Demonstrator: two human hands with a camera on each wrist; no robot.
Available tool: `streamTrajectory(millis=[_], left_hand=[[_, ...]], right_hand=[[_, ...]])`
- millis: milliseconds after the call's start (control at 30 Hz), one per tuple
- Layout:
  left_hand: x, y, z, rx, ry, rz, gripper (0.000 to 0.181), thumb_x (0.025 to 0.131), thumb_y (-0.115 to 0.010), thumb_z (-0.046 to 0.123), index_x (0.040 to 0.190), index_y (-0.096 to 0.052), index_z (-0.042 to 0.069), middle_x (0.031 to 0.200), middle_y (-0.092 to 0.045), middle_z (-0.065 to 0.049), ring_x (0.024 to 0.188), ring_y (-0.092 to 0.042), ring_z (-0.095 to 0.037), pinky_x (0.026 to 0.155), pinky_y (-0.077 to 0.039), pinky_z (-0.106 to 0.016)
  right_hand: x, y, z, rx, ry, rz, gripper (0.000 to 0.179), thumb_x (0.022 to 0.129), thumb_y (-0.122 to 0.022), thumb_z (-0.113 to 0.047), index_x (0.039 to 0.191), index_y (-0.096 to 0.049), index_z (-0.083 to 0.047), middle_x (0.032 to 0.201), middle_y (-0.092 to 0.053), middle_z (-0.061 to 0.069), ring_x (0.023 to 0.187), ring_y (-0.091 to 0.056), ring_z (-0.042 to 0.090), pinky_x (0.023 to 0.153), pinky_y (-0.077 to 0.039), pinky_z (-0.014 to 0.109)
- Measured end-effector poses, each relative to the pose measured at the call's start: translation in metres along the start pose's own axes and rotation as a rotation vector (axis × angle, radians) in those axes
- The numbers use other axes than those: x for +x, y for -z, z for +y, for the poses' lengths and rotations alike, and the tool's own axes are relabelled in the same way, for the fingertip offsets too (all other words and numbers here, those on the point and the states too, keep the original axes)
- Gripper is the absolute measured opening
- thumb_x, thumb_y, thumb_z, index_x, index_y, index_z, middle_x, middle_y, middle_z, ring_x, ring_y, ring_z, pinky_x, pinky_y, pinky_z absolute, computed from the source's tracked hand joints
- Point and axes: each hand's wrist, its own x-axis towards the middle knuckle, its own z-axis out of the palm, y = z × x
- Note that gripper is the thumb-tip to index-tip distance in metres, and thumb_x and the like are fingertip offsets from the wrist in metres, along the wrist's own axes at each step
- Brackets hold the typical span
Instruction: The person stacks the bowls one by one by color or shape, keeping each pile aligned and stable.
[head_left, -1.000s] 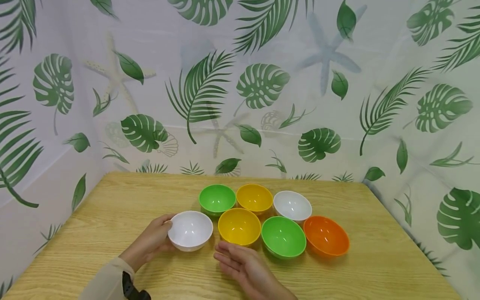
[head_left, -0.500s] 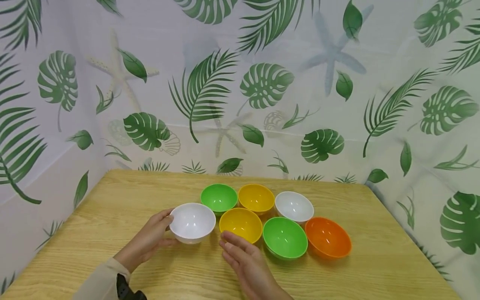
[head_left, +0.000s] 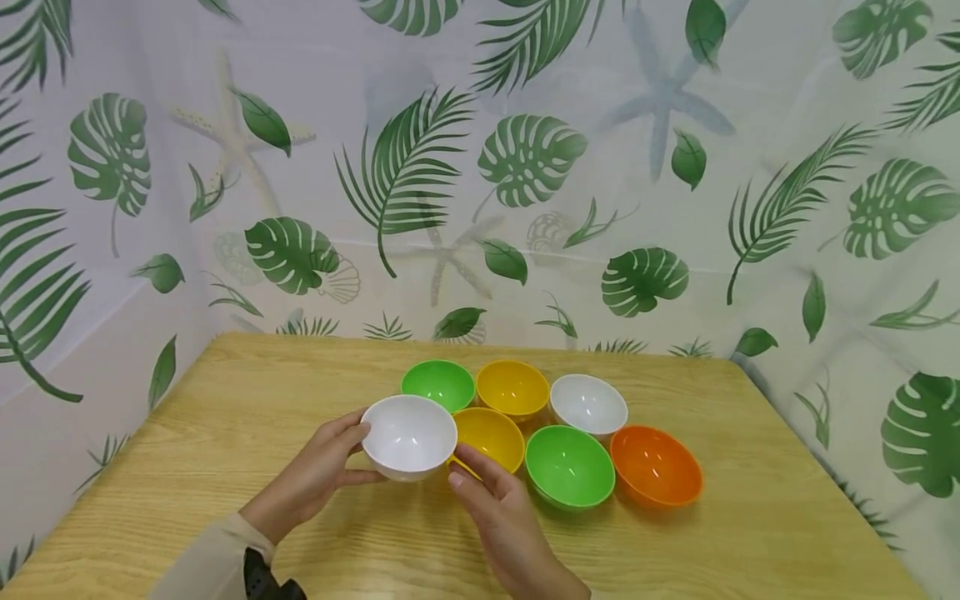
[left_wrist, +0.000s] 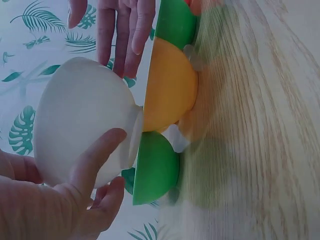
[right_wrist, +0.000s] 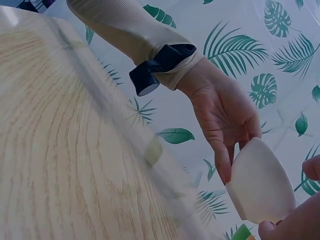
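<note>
Above the table [head_left: 750, 533] | left hand [head_left: 318, 471] grips raised white bowl [head_left: 408, 437] | right hand [head_left: 504, 517] loose, fingers extended beside it, contact unclear

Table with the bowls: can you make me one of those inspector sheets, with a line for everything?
Surface: wooden table, pale with visible grain.
Job things: raised white bowl, off the table. On the table, hollow side up: back green bowl, back yellow bowl, back white bowl; front yellow bowl, front green bowl, orange bowl.
Clutter: nothing seen.
Hands: left hand holds the raised white bowl; right hand is beside it, fingers extended. I can't tell if they touch it.
Cables: nothing seen.
Surroundings: leaf-print backdrop; a dark thing in the right wrist view's top-left corner is too unclear to name.
</note>
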Motion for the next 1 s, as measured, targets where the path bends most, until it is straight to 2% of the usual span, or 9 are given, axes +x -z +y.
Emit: streamTrajectory(millis=[133, 300, 467, 567, 667, 800, 1000], left_hand=[[0.0, -0.002, 0.001, -0.016, -0.013, -0.004, 0.051, 0.105, -0.034, 0.022, 0.148, -0.025, -0.004, 0.148, -0.03, -0.024, 0.133, -0.035, -0.041, 0.087, -0.055, -0.044], [0.003, -0.007, -0.001, -0.029, -0.043, -0.003, 0.055, 0.103, -0.044, 0.028, 0.146, -0.03, -0.003, 0.145, -0.034, -0.024, 0.131, -0.038, -0.039, 0.088, -0.054, -0.045], [0.007, -0.015, -0.003, -0.059, -0.033, 0.028, 0.054, 0.1, -0.051, 0.029, 0.143, -0.036, 0.0, 0.139, -0.039, -0.022, 0.125, -0.045, -0.035, 0.086, -0.055, -0.045], [0.007, -0.02, -0.003, -0.07, -0.036, 0.032, 0.055, 0.099, -0.055, 0.026, 0.142, -0.035, -0.001, 0.138, -0.038, -0.023, 0.12, -0.05, -0.033, 0.086, -0.055, -0.045], [0.005, -0.024, -0.004, -0.078, -0.055, 0.016, 0.06, 0.098, -0.057, 0.024, 0.143, -0.03, -0.005, 0.14, -0.038, -0.028, 0.12, -0.051, -0.034, 0.087, -0.055, -0.045], [0.003, -0.028, -0.004, -0.094, -0.074, -0.007, 0.064, 0.097, -0.058, 0.024, 0.144, -0.027, -0.006, 0.142, -0.039, -0.029, 0.124, -0.049, -0.036, 0.088, -0.054, -0.045], [-0.001, -0.028, -0.002, -0.127, -0.101, -0.094, 0.062, 0.098, -0.057, 0.025, 0.144, -0.028, -0.005, 0.144, -0.038, -0.027, 0.129, -0.045, -0.032, 0.095, -0.05, -0.043]], right_hand=[[0.001, 0.0, -0.001, -0.011, 0.004, -0.001, 0.058, 0.097, -0.055, -0.015, 0.145, -0.031, 0.008, 0.149, -0.035, 0.022, 0.137, -0.035, 0.033, 0.114, -0.029, 0.04], [0.0, 0.0, -0.003, -0.033, 0.017, 0.027, 0.061, 0.096, -0.057, -0.014, 0.146, -0.029, 0.007, 0.149, -0.035, 0.022, 0.134, -0.04, 0.031, 0.11, -0.036, 0.035], [-0.001, 0.003, -0.004, -0.043, 0.05, 0.05, 0.065, 0.095, -0.059, -0.015, 0.146, -0.026, 0.008, 0.15, -0.032, 0.023, 0.133, -0.042, 0.03, 0.107, -0.039, 0.03], [-0.002, 0.004, -0.005, -0.055, 0.044, 0.064, 0.068, 0.095, -0.061, -0.019, 0.147, -0.025, 0.006, 0.151, -0.03, 0.023, 0.133, -0.041, 0.03, 0.107, -0.04, 0.03], [-0.003, 0.004, -0.005, -0.082, 0.037, 0.088, 0.071, 0.093, -0.064, -0.02, 0.148, -0.026, 0.004, 0.152, -0.03, 0.021, 0.132, -0.041, 0.03, 0.105, -0.041, 0.031], [-0.004, 0.006, -0.006, -0.133, 0.049, 0.117, 0.072, 0.091, -0.067, -0.021, 0.148, -0.029, 0.001, 0.147, -0.036, 0.02, 0.128, -0.045, 0.029, 0.101, -0.045, 0.029], [-0.004, 0.011, -0.013, -0.184, 0.062, 0.164, 0.077, 0.088, -0.071, -0.027, 0.147, -0.031, 0.001, 0.142, -0.042, 0.021, 0.124, -0.048, 0.026, 0.095, -0.049, 0.024]])
